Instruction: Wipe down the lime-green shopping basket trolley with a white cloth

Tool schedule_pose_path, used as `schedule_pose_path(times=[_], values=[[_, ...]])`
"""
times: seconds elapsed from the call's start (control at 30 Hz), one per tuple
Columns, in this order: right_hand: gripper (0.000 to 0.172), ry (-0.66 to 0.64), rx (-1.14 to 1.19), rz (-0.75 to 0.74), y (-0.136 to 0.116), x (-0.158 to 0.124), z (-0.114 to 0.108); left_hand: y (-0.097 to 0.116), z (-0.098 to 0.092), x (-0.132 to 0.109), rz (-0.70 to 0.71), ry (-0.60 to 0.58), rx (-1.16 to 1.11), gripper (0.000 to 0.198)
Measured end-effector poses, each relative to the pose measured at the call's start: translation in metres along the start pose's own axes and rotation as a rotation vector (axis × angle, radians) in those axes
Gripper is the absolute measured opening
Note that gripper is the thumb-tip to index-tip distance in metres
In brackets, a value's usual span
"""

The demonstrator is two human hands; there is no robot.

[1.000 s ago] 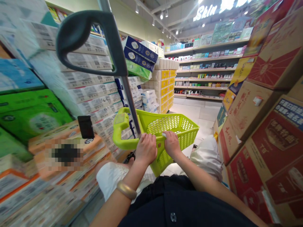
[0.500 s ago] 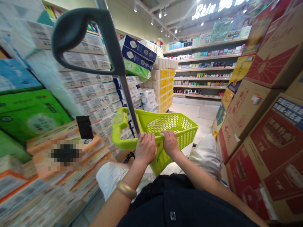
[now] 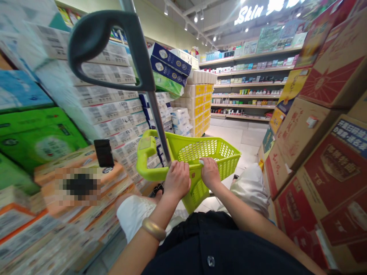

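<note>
Basket (image 3: 196, 191): yellow-green plastic, pierced walls, standing between the knees, directly under the fingers. Looped handle (image 3: 149, 174) left of the fingers; metal pole (image 3: 160, 126) just left of the left hand (image 3: 177, 181), leaning up-left to a dark grey grip (image 3: 142, 57). Left fingers curled over the near rim, grasping it. Right hand (image 3: 211, 172) beside, fingers likewise hooked on the rim (white patch there, too small to identify). Long axis: roughly left to right, loop end left, pierced end right of the fingers.

Surroundings: well left, orange packs (image 3: 119, 177) bearing an upright black slab (image 3: 103, 152); stacked white packs (image 3: 111, 105), partly hidden by the grip; far beyond the fingers, shelves (image 3: 243, 97); well right, red-brown cartons (image 3: 329, 156) wall that side.
</note>
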State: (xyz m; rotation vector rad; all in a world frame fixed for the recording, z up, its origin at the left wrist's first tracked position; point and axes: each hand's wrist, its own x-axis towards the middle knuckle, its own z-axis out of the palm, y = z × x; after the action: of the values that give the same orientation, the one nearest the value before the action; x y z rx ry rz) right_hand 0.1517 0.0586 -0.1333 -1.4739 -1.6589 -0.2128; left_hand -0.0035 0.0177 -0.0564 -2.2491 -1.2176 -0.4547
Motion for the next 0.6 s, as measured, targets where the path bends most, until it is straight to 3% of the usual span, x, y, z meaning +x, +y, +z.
schedule_pose_path(times=[0.2,0.4,0.6], values=[[0.043,-0.058,0.072,-0.098,-0.010,-0.002,-0.002,-0.001,-0.001,-0.001,0.001,-0.006,0.000,0.019],[0.040,-0.032,0.037,0.004,-0.006,0.000,-0.002,-0.001,-0.001,0.000,-0.005,-0.022,-0.041,0.021],[0.043,-0.050,0.124,-0.129,-0.028,-0.001,0.000,-0.002,0.001,0.000,-0.001,-0.028,-0.050,0.023]])
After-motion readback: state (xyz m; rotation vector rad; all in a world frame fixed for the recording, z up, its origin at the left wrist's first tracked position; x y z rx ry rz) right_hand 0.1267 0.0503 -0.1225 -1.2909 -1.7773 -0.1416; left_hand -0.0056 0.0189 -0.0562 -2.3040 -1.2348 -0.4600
